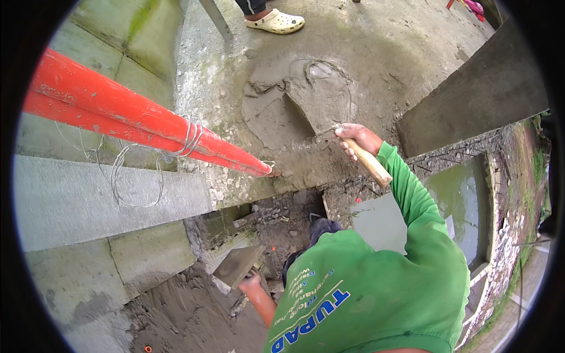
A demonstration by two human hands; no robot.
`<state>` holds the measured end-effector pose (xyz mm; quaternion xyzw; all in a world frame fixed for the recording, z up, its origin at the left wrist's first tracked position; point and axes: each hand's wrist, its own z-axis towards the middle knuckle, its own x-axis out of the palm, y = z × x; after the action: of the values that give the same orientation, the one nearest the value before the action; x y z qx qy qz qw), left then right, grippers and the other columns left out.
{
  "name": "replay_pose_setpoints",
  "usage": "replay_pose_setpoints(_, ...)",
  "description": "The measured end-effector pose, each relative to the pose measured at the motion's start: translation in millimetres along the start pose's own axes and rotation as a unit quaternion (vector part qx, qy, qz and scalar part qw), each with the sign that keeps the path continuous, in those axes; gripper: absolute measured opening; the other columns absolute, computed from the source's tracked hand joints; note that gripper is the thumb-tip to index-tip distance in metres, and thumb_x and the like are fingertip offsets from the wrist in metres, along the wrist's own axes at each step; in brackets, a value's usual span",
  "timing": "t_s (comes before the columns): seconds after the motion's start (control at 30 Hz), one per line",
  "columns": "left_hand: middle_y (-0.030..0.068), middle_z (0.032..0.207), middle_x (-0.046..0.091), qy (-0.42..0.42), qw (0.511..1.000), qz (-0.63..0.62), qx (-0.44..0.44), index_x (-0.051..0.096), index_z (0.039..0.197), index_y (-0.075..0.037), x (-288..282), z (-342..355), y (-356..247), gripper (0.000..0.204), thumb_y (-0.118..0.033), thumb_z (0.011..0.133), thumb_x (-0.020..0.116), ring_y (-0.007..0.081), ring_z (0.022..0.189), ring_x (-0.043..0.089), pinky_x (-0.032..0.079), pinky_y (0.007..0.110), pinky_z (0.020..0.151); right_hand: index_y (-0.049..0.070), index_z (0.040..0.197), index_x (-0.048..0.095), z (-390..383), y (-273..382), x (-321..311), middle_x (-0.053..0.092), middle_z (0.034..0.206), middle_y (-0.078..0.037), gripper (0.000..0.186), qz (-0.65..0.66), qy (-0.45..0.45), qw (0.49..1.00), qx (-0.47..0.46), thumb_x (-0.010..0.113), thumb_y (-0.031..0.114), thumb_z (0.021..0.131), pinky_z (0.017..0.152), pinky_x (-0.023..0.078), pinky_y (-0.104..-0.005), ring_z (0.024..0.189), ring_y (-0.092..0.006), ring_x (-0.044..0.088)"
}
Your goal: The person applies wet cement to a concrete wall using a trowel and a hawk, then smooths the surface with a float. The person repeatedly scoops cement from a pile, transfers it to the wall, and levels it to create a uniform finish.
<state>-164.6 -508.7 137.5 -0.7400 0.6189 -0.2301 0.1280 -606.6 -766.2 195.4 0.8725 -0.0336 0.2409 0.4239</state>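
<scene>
My right hand (pixel 360 140) is closed on the wooden handle (pixel 371 162) of a trowel, whose mortar-covered end reaches into a wet grey mortar pile (pixel 271 106) on the concrete ledge above. Where the blade ends and the mortar begins is hard to tell. Low in the view, my left hand (pixel 252 283) grips a flat, grey, mortar-smeared board (pixel 238 265) from beneath, held out beside my green shirt; its fingers are partly hidden.
A red pipe (pixel 118 115) bound with loose wire crosses the left. Another person's foot in a cream clog (pixel 273 22) stands beyond the pile. A concrete wall (pixel 471 82) rises right, green water (pixel 459 194) lies below it. Wet mortar (pixel 188 312) covers ground lower left.
</scene>
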Motion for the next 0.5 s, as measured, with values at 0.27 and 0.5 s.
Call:
replay_pose_setpoints(0.27, 0.0030, 0.102, 0.065, -0.062, 0.997, 0.002, 0.036, 0.062, 0.108, -0.014, -35.7, 28.6, -12.2, 0.029, -0.035, 0.090, 0.057, 0.0221, 0.087, 0.062, 0.052, 0.034, 0.070, 0.008, 0.095, 0.043, -94.3, -32.7, 19.3, 0.047, 0.068, -0.003, 0.019, 0.053, -0.117, 0.991, -0.041, 0.056, 0.004, 0.083, 0.040, 0.044, -0.0275, 0.047, -0.0129, 0.049)
replay_pose_setpoints(0.5, 0.0027, 0.103, 0.065, -0.078, 0.993, -0.087, 0.026, 0.061, 0.108, -0.014, -68.9, 43.1, -11.7, 0.030, -0.038, 0.090, 0.056, 0.0242, 0.095, 0.060, 0.051, 0.040, 0.077, 0.011, 0.093, 0.040, 37.4, -38.3, 47.8, 0.048, 0.066, -0.004, 0.021, 0.020, -0.164, 0.986, -0.027, 0.057, 0.006, 0.082, 0.040, 0.046, -0.0340, 0.046, -0.0170, 0.049)
